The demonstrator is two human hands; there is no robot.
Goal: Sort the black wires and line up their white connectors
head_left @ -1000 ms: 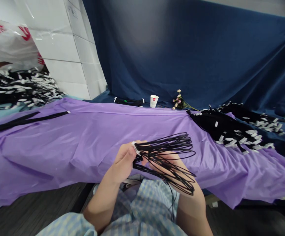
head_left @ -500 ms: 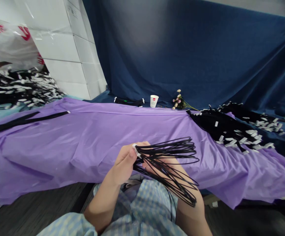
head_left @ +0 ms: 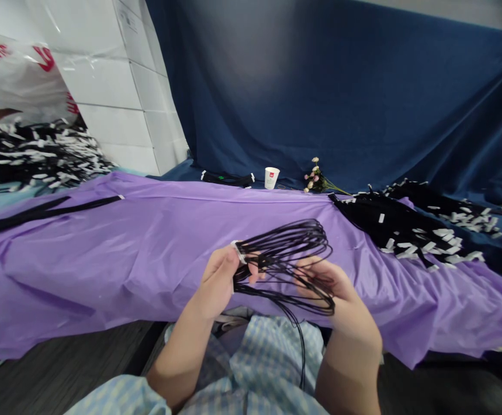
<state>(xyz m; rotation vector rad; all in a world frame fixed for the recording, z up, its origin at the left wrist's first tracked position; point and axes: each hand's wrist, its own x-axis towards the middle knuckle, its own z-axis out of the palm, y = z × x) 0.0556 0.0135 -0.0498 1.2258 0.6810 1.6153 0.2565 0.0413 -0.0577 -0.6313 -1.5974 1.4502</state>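
Note:
My left hand is closed, pinching one end of a bundle of thin black cords where small white tags show. The cords fan out to the right in loops above the purple cloth. My right hand is raised under the loops, its fingers curled around several strands near the far end. One loose strand hangs down over my checked shirt.
A heap of black cords with white tags lies on the right of the table, another heap at the far left under a white plastic bag. A paper cup and a small flower sprig stand at the back by the blue curtain.
My right hand has come up from beneath the loops and taken hold of their far part. The bundle has risen and drawn in a little. The left hand has kept its pinch.

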